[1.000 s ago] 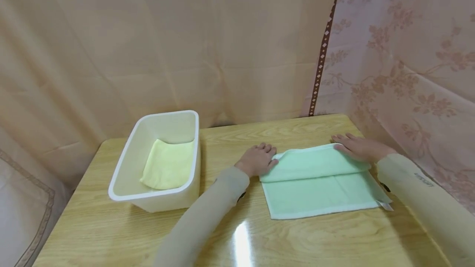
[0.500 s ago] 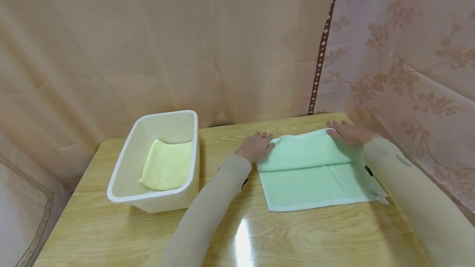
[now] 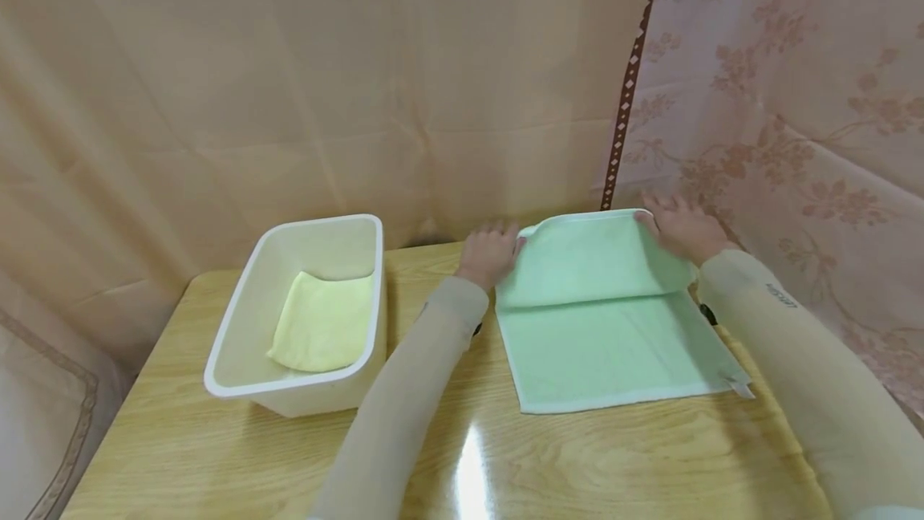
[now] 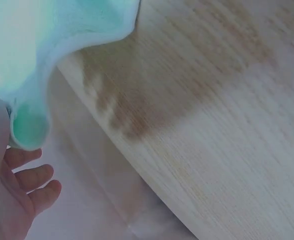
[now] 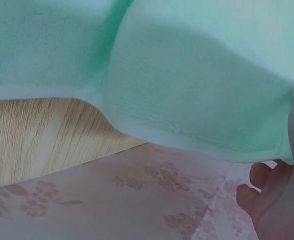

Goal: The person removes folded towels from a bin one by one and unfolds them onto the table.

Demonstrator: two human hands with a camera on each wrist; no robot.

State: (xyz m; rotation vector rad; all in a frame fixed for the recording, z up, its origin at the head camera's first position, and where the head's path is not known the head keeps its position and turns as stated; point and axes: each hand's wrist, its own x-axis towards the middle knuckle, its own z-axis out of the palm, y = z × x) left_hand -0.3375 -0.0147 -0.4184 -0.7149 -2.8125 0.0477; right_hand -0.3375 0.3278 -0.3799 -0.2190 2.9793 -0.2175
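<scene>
— And the green cloth (image 3: 613, 351)?
— On the right half of the table (image 3: 613, 464), flat in its near part, held up along its far side at the table's far edge, close to the far right corner.
— And the left hand (image 3: 488, 255)?
— Clamped on the cloth's far left corner, with the border curled into a loop there in the left wrist view.
— And the right hand (image 3: 682, 227)?
— Clamped likewise, on the far right corner of the cloth.
— Anything at the cloth's near right corner?
— Just a small white tag (image 3: 739, 387).
— And near the table's far left corner?
— A white bin (image 3: 292, 385), with a yellow cloth (image 3: 325, 323) inside, well apart from the green one.
— Behind the far edge?
— A plain beige drape (image 3: 346, 103).
</scene>
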